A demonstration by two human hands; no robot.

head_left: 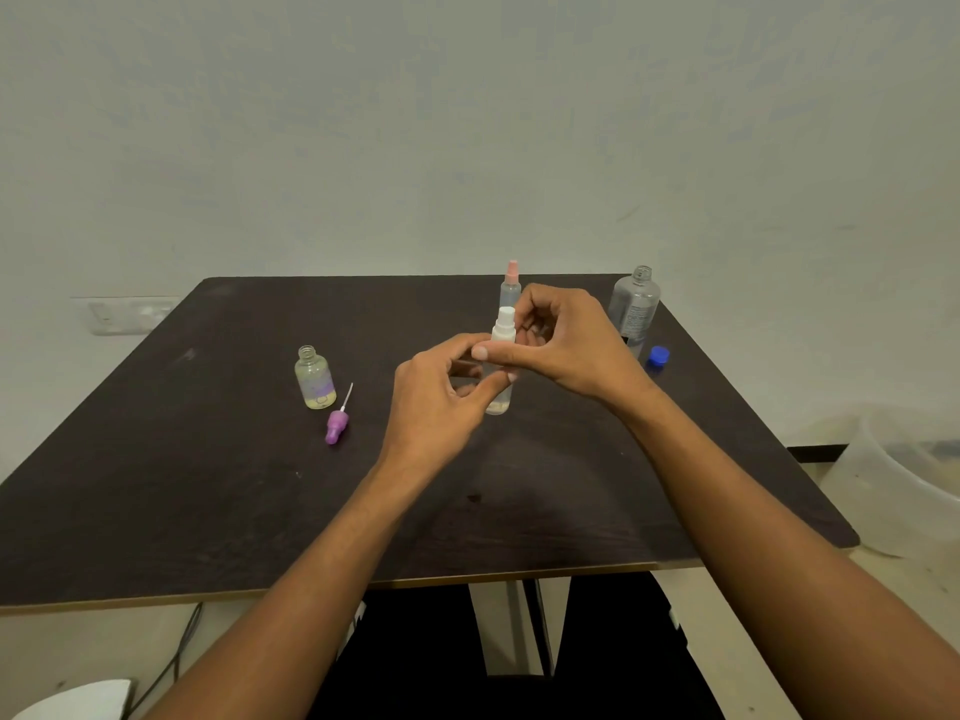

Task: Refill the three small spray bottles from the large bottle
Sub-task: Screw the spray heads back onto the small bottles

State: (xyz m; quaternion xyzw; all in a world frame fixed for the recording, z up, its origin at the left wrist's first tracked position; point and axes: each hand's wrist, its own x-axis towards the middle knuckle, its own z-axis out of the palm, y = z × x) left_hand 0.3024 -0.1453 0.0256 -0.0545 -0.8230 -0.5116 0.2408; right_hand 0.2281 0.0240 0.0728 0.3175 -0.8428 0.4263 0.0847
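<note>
A slim clear spray bottle with a white spray top stands upright at the middle of the dark table. My left hand grips its body. My right hand has its thumb and fingers curled round the white top. Behind it stands a second slim bottle with a pink spray top. A short round bottle stands open at the left, its purple spray head lying beside it with the tube pointing away. The large clear bottle stands uncapped at the back right, its blue cap lying beside it.
A translucent plastic tub stands off the table's right edge. A wall socket plate sits on the wall at the left. A cable hangs below the table's front edge, and the table leg stands under the middle.
</note>
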